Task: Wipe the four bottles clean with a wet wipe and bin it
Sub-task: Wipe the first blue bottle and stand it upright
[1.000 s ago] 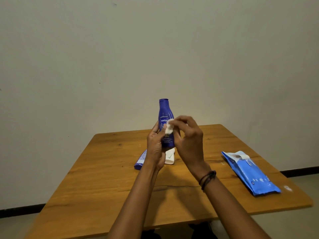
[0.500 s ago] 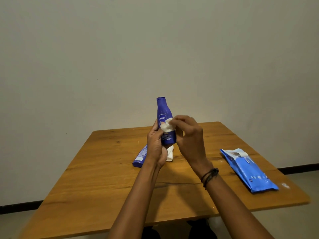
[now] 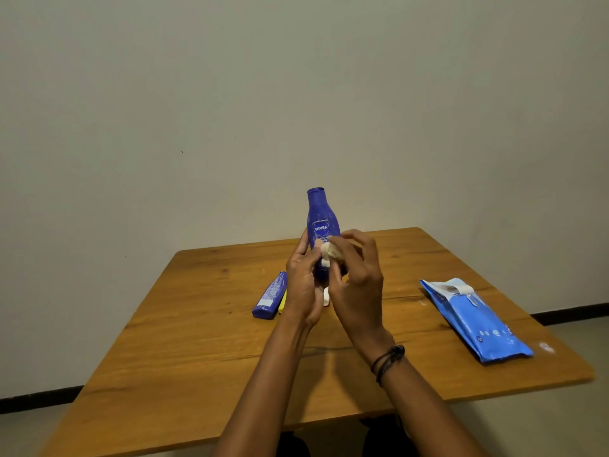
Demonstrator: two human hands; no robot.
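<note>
A big plain wall fills the back of the room. It is pale grey-green, with a few tiny dark specks on it. A thin black strip runs along the bottom, right where the wall meets the floor. The floor is light and smooth. A brown wooden table stands close to the wall. Its top has dark lines and knots, and its corners are round. The light is soft and a bit dim.
</note>
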